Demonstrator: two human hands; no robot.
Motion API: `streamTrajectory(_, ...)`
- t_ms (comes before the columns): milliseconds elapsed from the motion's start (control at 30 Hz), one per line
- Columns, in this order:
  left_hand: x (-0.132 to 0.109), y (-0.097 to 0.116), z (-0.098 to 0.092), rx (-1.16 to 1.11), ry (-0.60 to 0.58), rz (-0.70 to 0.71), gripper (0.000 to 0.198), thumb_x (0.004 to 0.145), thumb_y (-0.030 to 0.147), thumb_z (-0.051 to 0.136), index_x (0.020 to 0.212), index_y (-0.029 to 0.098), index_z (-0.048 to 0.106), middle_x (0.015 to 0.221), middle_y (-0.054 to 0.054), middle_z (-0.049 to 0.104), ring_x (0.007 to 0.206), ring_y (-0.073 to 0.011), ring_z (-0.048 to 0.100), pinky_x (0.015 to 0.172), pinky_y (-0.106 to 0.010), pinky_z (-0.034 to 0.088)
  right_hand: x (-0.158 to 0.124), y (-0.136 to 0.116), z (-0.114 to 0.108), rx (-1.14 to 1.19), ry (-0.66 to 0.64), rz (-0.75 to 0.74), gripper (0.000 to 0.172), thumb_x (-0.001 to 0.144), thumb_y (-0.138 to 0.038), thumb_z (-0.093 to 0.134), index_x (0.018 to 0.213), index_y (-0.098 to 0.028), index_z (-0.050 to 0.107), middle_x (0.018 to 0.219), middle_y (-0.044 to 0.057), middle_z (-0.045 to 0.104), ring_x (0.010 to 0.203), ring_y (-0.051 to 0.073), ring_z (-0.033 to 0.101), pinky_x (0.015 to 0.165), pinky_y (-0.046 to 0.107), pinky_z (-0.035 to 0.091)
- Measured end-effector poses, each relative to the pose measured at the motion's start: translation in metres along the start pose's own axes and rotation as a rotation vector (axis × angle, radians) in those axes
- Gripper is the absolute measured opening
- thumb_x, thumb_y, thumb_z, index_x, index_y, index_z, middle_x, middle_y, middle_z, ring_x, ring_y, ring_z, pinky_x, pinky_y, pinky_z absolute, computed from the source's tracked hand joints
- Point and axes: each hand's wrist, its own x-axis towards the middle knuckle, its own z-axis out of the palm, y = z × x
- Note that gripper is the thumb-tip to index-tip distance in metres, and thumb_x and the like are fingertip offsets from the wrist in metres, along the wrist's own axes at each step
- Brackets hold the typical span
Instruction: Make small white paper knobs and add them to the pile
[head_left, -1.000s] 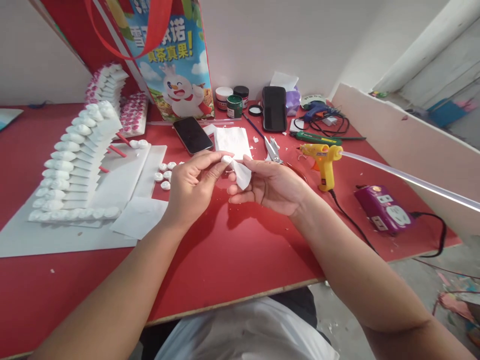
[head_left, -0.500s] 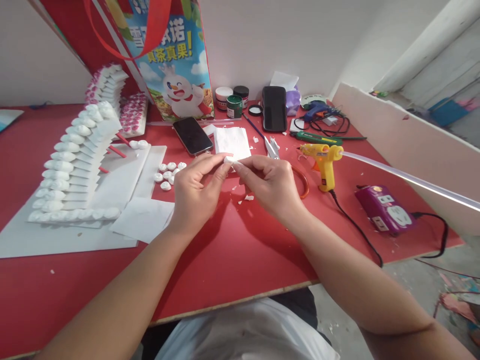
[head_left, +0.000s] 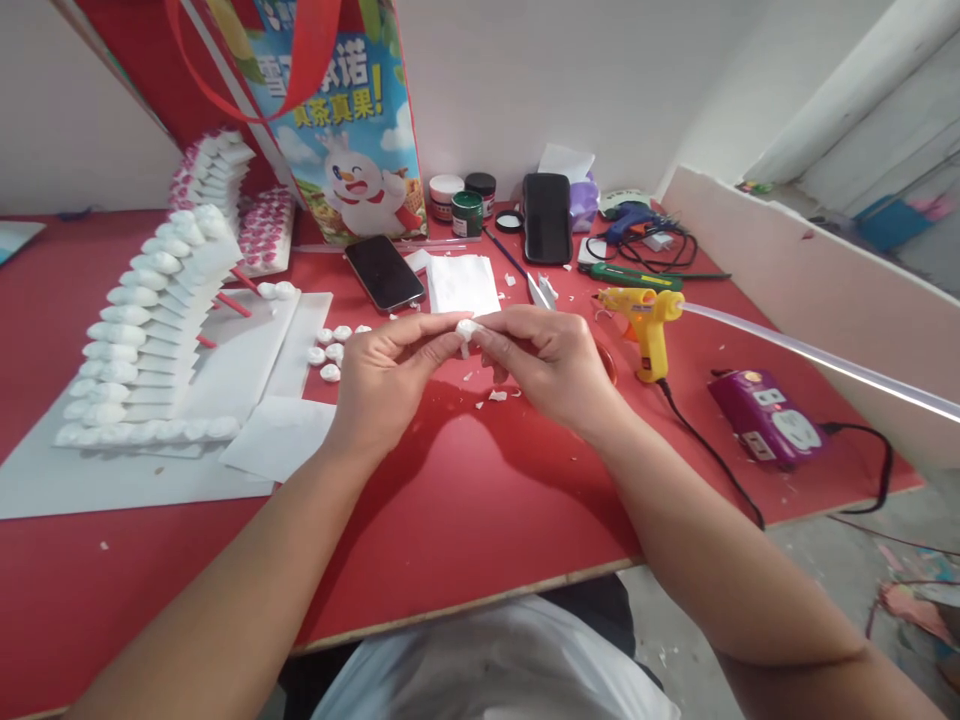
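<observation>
A small white paper piece (head_left: 468, 329) is pinched between the fingertips of my left hand (head_left: 390, 375) and my right hand (head_left: 555, 365), above the red table (head_left: 465, 520). Just behind the fingers lies a stack of white paper squares (head_left: 463, 284). Several small white rolled pieces (head_left: 330, 354) sit to the left of my left hand, partly hidden by it. Farther left, a curved white structure (head_left: 150, 320) is edged with rows of similar white pieces. White scraps (head_left: 498, 396) lie below the hands.
To the right are a yellow glue gun (head_left: 643, 325) with a long clear stick, and a purple power socket (head_left: 771, 418). Scissors (head_left: 538, 291), a phone (head_left: 385, 273), paint jars (head_left: 467, 213), a black case (head_left: 547, 218) and a printed bag (head_left: 352, 140) are behind.
The white piece has turned and now looks rounder between the fingertips. My left hand has shifted slightly left, and my right hand slightly right, covering more of the scissors' orange handle.
</observation>
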Motion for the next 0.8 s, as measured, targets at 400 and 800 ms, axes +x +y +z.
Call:
streamTrajectory(400, -0.006, 0.011, 0.008, 0.188, 0.067, 0.112, 0.024, 0.097, 0.038, 0.064, 0.108, 0.025, 0.081, 0.089, -0.002, 0.075, 0.082, -0.0183, 0.068, 0.082, -0.031, 0.056, -0.002, -0.004, 0.008, -0.001, 0.057, 0.02, 0.031, 0.1, -0.042, 0.061, 0.086, -0.017, 0.074, 0.076, 0.001, 0.072, 0.056, 0.01, 0.061, 0.061, 0.024, 0.049)
streamTrajectory(800, -0.009, 0.006, 0.016, 0.315, 0.113, 0.258, 0.028, 0.098, 0.035, 0.062, 0.119, 0.026, 0.079, 0.093, -0.003, 0.074, 0.086, -0.0168, 0.068, 0.084, -0.029, 0.055, -0.006, -0.006, 0.014, -0.018, 0.13, 0.061, 0.027, 0.1, -0.033, 0.06, 0.08, -0.018, 0.071, 0.069, 0.001, 0.069, 0.062, 0.013, 0.062, 0.062, 0.025, 0.047)
